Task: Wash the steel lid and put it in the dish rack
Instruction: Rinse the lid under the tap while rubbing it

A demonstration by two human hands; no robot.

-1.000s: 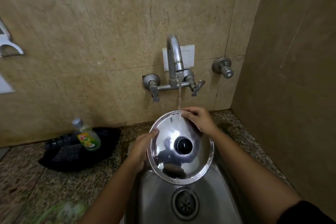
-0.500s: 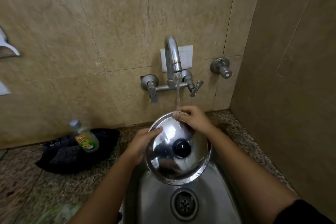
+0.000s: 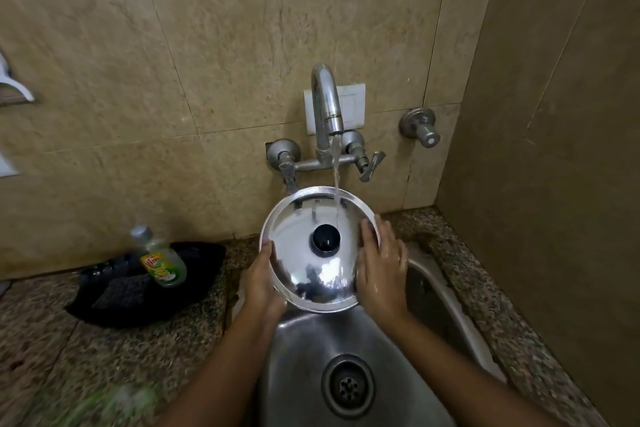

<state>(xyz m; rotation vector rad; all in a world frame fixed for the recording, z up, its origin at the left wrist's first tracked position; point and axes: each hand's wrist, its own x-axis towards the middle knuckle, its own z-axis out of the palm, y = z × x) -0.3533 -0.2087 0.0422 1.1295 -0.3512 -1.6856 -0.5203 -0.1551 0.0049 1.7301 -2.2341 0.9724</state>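
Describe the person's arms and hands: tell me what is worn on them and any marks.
Both arms are bare as far as the picture shows: no sleeve, glove, watch or bracelet on the left forearm or the right forearm. No ring shows on the left hand or the right hand. The right hand's back glistens with water drops.

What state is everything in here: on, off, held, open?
Tap: running, water hitting the lid.
Lid: tilted, knob up, wet, held over the sink.
Left hand: grips the lid's left rim.
Right hand: fingers flat on the lid's right side.
Soap bottle: capped, leaning in a black tray.
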